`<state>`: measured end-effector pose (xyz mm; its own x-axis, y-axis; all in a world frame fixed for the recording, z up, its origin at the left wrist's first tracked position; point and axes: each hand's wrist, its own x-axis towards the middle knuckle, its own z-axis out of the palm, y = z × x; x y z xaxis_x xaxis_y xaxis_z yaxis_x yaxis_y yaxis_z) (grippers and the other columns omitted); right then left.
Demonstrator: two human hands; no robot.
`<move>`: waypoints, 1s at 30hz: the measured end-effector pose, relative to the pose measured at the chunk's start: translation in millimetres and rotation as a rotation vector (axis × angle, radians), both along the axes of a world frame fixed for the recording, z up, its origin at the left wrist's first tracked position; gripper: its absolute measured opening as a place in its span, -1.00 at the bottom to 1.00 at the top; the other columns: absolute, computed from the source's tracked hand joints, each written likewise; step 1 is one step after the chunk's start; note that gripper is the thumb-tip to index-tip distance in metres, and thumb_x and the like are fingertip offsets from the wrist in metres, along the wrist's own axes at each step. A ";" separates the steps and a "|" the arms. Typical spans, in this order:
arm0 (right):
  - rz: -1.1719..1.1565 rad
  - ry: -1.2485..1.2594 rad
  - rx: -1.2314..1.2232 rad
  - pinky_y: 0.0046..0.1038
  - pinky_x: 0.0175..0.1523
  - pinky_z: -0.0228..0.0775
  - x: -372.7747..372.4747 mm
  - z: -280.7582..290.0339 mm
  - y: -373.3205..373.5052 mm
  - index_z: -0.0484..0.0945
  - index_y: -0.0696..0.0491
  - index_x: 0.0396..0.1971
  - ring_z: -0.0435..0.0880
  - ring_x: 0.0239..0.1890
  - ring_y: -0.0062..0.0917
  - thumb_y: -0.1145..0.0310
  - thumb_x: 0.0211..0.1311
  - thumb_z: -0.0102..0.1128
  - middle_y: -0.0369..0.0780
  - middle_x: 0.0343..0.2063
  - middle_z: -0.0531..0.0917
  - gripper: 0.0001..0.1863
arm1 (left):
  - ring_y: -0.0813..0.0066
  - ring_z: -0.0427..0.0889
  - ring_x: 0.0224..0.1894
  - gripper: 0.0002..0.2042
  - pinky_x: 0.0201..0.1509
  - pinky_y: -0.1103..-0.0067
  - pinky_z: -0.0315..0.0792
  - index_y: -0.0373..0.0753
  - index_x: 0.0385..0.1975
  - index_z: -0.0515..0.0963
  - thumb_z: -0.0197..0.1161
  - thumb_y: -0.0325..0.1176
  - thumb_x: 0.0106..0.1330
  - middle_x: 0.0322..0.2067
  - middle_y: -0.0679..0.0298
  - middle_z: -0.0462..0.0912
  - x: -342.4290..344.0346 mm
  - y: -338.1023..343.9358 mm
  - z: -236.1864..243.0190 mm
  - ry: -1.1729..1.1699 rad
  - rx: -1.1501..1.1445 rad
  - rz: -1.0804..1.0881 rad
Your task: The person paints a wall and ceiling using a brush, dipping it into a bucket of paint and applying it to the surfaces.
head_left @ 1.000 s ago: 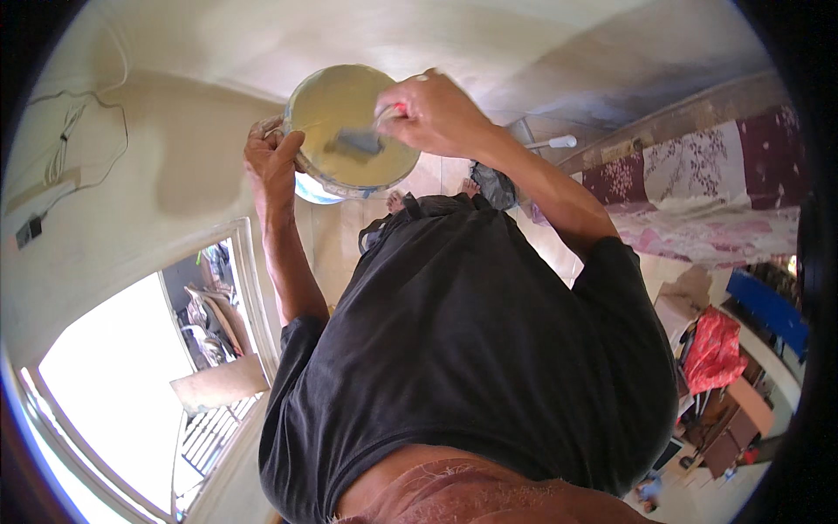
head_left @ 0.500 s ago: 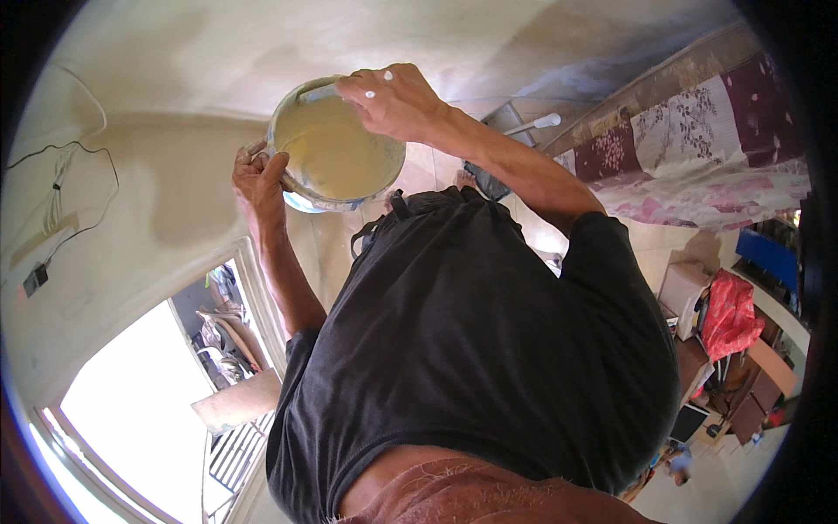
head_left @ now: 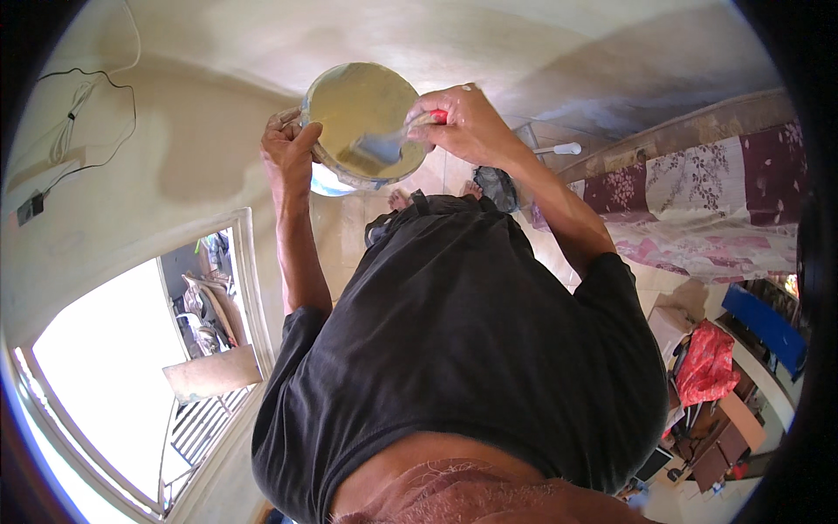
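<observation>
Looks like dull metal on scraper blade, nr edge of bucket. Shows smooth paste w/in, & matt cloth on shirt.

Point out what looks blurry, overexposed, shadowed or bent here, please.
In the head view, the tool in the right hand has a blurred blade; also in the head view, the opening at left glares white, its frame bows, and soft shadow lies on the wall beside the left hand.

1. The left forearm is extended forward, nearly straight
2. The left hand is clenched, with 1 thumb set opposite curled fingers
3. The right forearm is angled inward from a bent elbow
4. The right hand is closed tightly, knuckles uppermost
</observation>
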<state>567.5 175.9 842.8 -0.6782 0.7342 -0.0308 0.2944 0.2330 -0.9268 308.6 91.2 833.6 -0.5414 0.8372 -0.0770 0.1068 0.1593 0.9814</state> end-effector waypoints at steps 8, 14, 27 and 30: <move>-0.104 0.063 0.339 -0.50 -0.37 0.49 -18.5 -15.5 20.5 0.67 0.18 -0.17 0.73 -0.50 -0.50 0.45 0.22 0.35 -0.12 -0.46 0.75 -0.79 | 0.71 0.44 -0.63 -0.67 -0.57 0.70 0.32 -0.48 -0.09 0.56 0.32 -0.54 0.11 -0.59 0.38 0.57 -3.3 -3.1 -1.0 0.041 -0.035 -0.039; -0.318 0.001 0.695 -0.40 -0.36 0.54 -6.0 -12.3 36.1 0.66 0.06 -0.20 0.71 -0.51 -0.30 0.39 0.21 0.34 -0.12 -0.45 0.73 -0.83 | 0.71 0.46 -0.59 -0.67 -0.55 0.71 0.31 -0.47 -0.09 0.56 0.29 -0.54 0.12 -0.54 0.37 0.60 1.4 -3.3 3.9 0.038 0.002 -0.064; 0.027 0.130 -0.160 -0.52 -0.37 0.48 1.8 -0.1 2.2 0.69 0.26 -0.25 0.70 -0.48 -0.61 0.54 0.17 0.36 -0.18 -0.49 0.74 -0.84 | 0.71 0.40 -0.65 -0.66 -0.60 0.68 0.30 -0.46 -0.06 0.57 0.31 -0.52 0.13 -0.62 0.41 0.50 -5.7 9.9 -10.3 -0.020 0.097 -0.097; -0.050 0.193 -0.080 -0.51 -0.37 0.49 -5.4 -7.0 8.8 0.68 0.26 -0.22 0.70 -0.48 -0.61 0.55 0.19 0.35 -0.18 -0.47 0.74 -0.83 | 0.71 0.41 -0.64 -0.66 -0.60 0.68 0.30 -0.45 -0.07 0.58 0.31 -0.53 0.12 -0.61 0.42 0.51 -5.7 10.7 -10.4 -0.037 0.095 -0.107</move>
